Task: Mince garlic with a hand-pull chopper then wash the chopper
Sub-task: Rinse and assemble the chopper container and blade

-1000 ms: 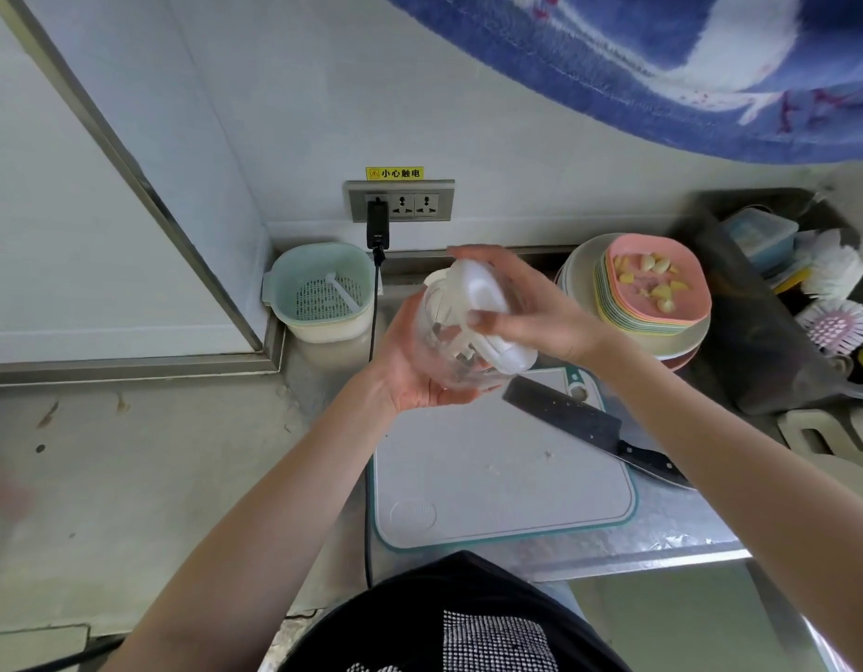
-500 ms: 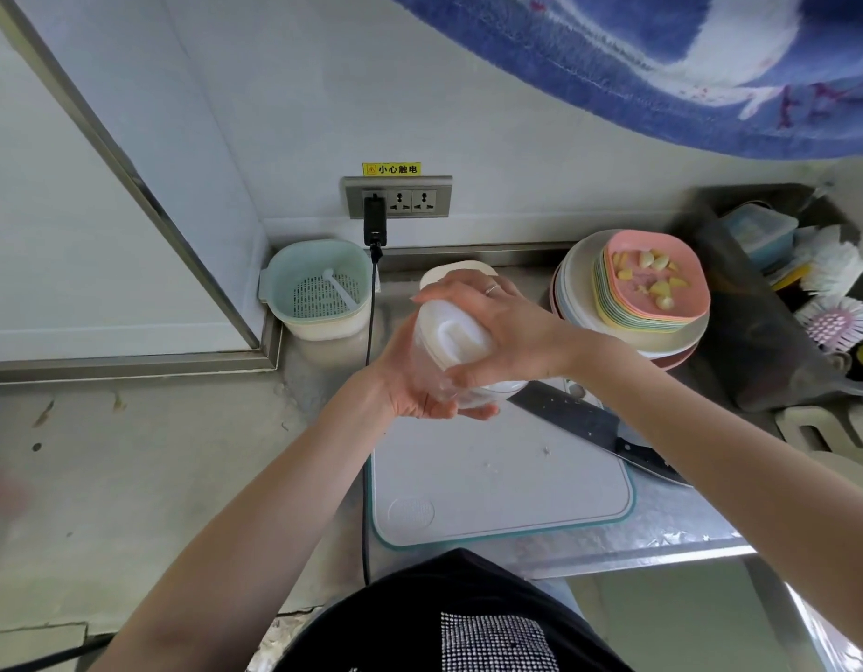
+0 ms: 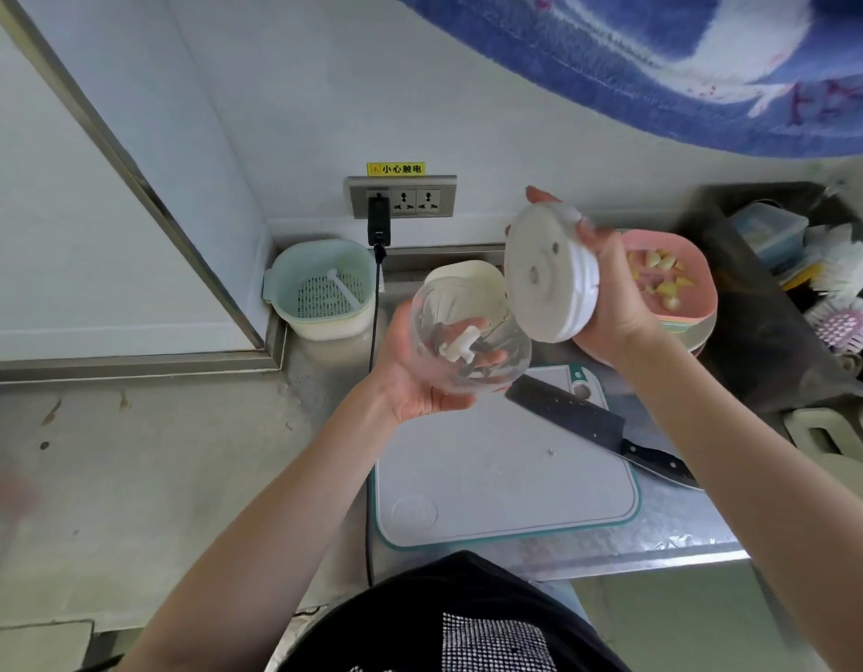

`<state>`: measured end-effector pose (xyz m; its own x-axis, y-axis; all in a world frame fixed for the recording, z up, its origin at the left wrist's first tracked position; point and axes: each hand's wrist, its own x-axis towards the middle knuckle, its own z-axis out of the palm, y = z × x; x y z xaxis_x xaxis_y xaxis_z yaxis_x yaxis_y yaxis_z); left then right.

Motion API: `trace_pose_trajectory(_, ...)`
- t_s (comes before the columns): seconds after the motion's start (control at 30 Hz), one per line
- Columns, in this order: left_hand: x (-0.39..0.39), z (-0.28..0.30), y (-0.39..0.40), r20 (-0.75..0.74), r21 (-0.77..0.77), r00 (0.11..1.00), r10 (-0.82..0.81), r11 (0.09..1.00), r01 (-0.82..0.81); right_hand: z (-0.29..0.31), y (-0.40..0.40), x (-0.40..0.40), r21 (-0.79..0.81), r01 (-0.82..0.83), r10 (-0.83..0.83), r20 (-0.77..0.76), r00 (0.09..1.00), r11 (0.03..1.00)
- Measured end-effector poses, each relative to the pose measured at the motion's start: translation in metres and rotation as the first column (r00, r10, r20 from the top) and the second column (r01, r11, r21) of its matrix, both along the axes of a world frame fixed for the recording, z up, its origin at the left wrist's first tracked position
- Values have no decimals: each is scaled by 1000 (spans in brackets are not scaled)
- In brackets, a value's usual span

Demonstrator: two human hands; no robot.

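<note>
Far left on the table (image 3: pixel 129 477) by the wall: a green strainer basket (image 3: pixel 318 288), a black plug (image 3: pixel 378 220) in the socket (image 3: pixel 403 196) above it, cord hanging down. My left hand (image 3: pixel 420 380) cups the clear chopper bowl (image 3: pixel 468 341) from below, grip curled round its side and base, bowl tilted with its mouth toward me. White blade shaft (image 3: pixel 461 344) sits inside the bowl; no garlic in it that I can make out. Just behind the bowl a cream dish (image 3: pixel 463 274). Below, the white cutting board (image 3: pixel 507 482) with a cleaver (image 3: pixel 580 424) lying across its far right corner. My right hand (image 3: pixel 613 303) holds the white lid (image 3: pixel 550 274) lifted off, just beside and above the bowl, underside facing me, grip closed on its rim. Behind that hand a pink plate (image 3: pixel 686 283) with garlic cloves (image 3: pixel 662 276) on top of a plate stack. Far right: brushes (image 3: pixel 846 322) in a dark bin.
</note>
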<state>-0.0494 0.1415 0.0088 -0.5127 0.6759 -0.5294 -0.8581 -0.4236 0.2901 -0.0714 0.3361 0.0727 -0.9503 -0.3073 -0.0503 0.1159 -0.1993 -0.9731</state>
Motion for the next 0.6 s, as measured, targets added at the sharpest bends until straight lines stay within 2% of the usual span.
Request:
trace_pose_trajectory(0.13, 1, -6, -4, -3, 95, 1000, 6, 995, -6, -5, 9, -2, -193, 125, -114, 66, 991, 973)
trace_pose_trajectory(0.27, 1, -12, -8, -103, 202, 994, -36, 978, 57, -15, 17, 5, -117, 275, -253, 169, 952, 954)
trace_pose_trajectory(0.33, 3, -10, -8, -145, 253, 989, -33, 965, 70, -22, 19, 10, -111, 273, -247, 202, 948, 955)
trace_pose_trajectory(0.43, 4, -11, -5, -129, 345, 992, -3, 937, 48, -25, 15, 16, -79, 211, -193, 191, 962, 974)
trace_pose_trajectory(0.53, 3, -12, -3, -157, 313, 988, 4, 949, 46, -30, 11, 19, 5, 151, -149, 193, 970, 988)
trace_pose_trajectory(0.6, 2, -12, -3, -151, 297, 988, 25, 955, 21, -31, 9, 21, -12, 137, -132, 206, 970, 991)
